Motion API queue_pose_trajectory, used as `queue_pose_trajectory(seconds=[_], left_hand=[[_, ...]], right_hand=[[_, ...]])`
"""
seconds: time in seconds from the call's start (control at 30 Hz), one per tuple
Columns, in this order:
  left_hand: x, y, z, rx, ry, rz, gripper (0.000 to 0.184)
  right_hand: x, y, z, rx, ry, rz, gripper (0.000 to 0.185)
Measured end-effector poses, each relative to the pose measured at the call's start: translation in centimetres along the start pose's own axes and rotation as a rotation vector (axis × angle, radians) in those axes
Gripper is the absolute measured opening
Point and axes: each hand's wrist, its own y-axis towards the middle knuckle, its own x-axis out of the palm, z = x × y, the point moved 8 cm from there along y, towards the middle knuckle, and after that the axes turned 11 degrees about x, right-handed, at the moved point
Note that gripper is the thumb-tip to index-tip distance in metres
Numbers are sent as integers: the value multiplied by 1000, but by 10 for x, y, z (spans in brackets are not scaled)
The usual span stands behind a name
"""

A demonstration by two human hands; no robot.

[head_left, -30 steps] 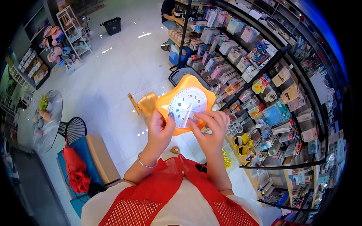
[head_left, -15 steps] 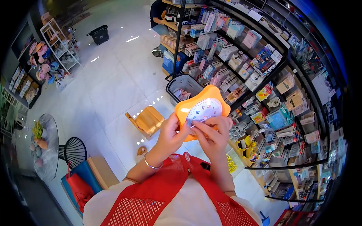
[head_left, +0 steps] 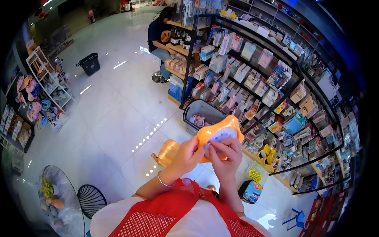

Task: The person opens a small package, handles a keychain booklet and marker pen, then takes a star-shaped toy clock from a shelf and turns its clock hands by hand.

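An orange star-shaped clock (head_left: pixel 205 135) with a white numbered dial is held up in front of my red mesh vest. Its face tilts up and away, so only part of the dial shows. My left hand (head_left: pixel 188 155) grips the clock's left edge, thumb pressed on the front. My right hand (head_left: pixel 227 157) is closed at the lower right of the dial, with thumb and index finger pinched together near the left thumb. Whether something small sits between those fingertips is hidden.
Racks of packaged goods (head_left: pixel 252 75) fill the right side. A grey basket (head_left: pixel 189 116) and a wooden stool (head_left: pixel 167 152) stand on the tiled floor beyond my hands. A person (head_left: pixel 160 39) sits by the shelf end. A round table (head_left: pixel 71 197) and black chair (head_left: pixel 91 201) are at lower left.
The clock and both hands have moved lower and slightly right in view, and the dial has tipped away. My view has lifted, showing more of the seated person. Both hands stay on the clock.
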Motion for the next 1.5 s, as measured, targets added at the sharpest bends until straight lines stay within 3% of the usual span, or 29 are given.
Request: queue_pose_trajectory(seconds=[0.13, 0.37, 0.5, 0.63, 0.83, 1.13, 1.5], left_hand=[[-23, 5, 5, 37, 36, -94, 23], [-56, -8, 5, 89, 128, -156, 24], [-68, -9, 19, 151, 120, -106, 24], [-76, -13, 14, 154, 108, -64, 24], [-81, -13, 3, 70, -137, 98, 22], [-65, 0, 3, 87, -330, 222, 23], [-6, -15, -3, 20, -376, 13, 23]], right_hand=[[17, -2, 0, 207, 89, 13, 17], [26, 4, -10, 339, 133, 131, 9], [25, -8, 10, 498, 172, 194, 14], [31, -13, -7, 329, 50, 220, 17], [29, -23, -20, 277, -160, 178, 10], [34, -42, -30, 288, -149, 140, 12], [5, -77, -16, 374, -141, 224, 14]])
